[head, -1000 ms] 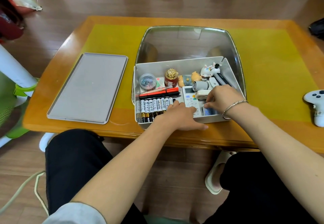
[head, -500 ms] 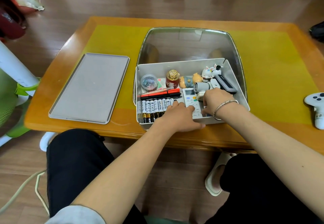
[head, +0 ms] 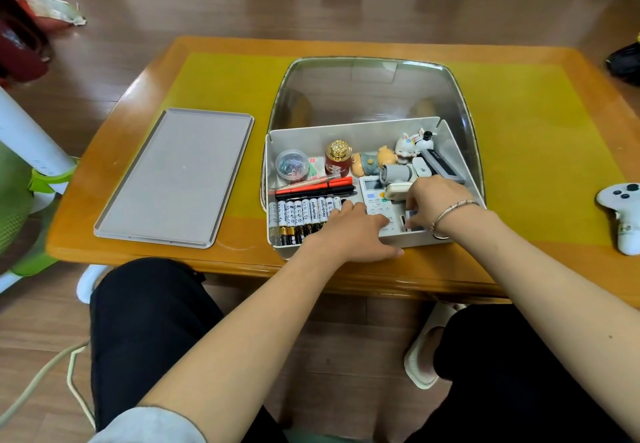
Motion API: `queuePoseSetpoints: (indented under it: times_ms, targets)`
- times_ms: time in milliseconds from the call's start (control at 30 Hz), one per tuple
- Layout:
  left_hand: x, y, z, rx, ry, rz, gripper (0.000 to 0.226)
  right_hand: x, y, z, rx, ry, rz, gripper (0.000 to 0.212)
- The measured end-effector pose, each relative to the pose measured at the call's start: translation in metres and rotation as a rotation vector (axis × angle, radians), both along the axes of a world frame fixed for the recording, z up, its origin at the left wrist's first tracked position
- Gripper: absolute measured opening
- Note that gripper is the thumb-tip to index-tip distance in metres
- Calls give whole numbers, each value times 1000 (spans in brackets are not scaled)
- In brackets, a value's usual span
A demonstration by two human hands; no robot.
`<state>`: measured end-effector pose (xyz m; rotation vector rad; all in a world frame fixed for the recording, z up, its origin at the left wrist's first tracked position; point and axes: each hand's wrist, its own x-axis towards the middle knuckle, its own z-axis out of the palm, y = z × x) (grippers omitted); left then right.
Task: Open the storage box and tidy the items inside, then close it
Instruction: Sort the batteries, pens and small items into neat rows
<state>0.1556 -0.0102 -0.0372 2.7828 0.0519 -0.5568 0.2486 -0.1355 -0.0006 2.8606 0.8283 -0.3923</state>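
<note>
- While the storage box sits open near the front edge of the table, its clear lid stands tilted up behind it.
- Inside, a row of batteries lies along the front left, with red and black pens just behind them.
- A white remote lies in the middle of the box, partly under both hands.
- At the back stand a small round tub of clips, a red jar with a gold top and a few little figures; a dark flat case leans by the right wall.
- The left hand lies over the front wall of the box, fingers stretched flat onto the batteries and the remote's lower edge, thumb outside along the rim.
- The right hand, with a bracelet on the wrist, reaches into the right front corner; its fingers are bent down onto a small dark thing there, and it seems to pinch it, though the grip is mostly hidden.
- The two hands are near each other but apart, the remote between them.
- A grey tray lies flat on the table to the left of the box, well apart from the hands.
- A white game controller rests at the table's right edge.
</note>
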Motion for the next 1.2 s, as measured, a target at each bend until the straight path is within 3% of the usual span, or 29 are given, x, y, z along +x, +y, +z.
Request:
queuePoseSetpoints:
  times_ms: [400, 533, 733, 867, 1033, 1200]
  targets:
    - [1, -3, 0, 10, 0, -12, 75, 5, -14, 2, 93, 65, 26, 26]
    - [0, -3, 0, 25, -38, -14, 71, 9, -24, 10, 289, 19, 20, 16]
    - [-5, -2, 0, 26, -133, -24, 71, 29, -47, 16, 541, -113, -160, 12]
    - [-4, -3, 1, 32, -118, -32, 69, 35, -42, 11, 498, -155, -178, 19]
    - [-1, -3, 1, 10, -60, -33, 67, 39, -37, 5, 296, -118, -127, 36]
    - [-1, -3, 0, -18, -60, -25, 67, 36, -27, 1, 233, -116, 86, 44]
